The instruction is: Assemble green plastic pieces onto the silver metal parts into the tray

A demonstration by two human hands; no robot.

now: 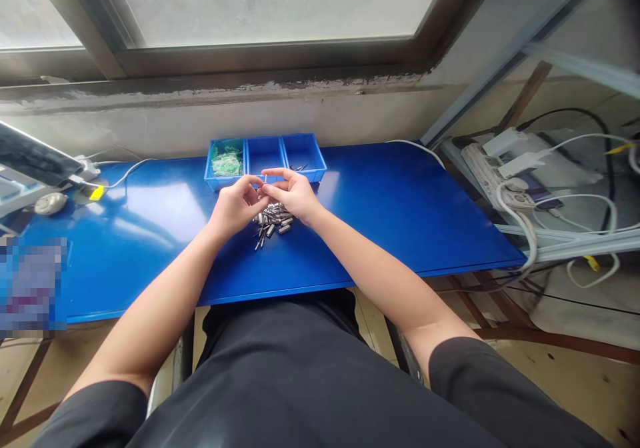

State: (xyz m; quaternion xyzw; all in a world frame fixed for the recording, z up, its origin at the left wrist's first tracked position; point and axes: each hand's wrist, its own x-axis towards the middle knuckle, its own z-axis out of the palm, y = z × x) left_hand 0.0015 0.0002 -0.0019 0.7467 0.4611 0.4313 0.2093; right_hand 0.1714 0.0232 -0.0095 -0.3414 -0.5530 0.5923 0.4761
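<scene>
My left hand [236,203] and my right hand [296,196] meet over the middle of the blue table. Between their fingertips a small, slim metal pin [265,178] stands roughly upright. Both hands are closed in a pinch around it; its lower end is hidden by the fingers. Directly beneath lies a pile of small metal pins and cylinders [274,217], partly covered by my hands. Just behind them sits a blue three-compartment bin [213,183]. Green plastic-looking pieces [227,161] fill its left compartment, and a few dark pins [300,167] lie in the right one.
The blue table [400,201] runs along the wall below a window. A screen [35,155] and a mouse-like object [50,203] are at the left. At the right, a metal rack holds a power strip [493,171] with chargers and white cables.
</scene>
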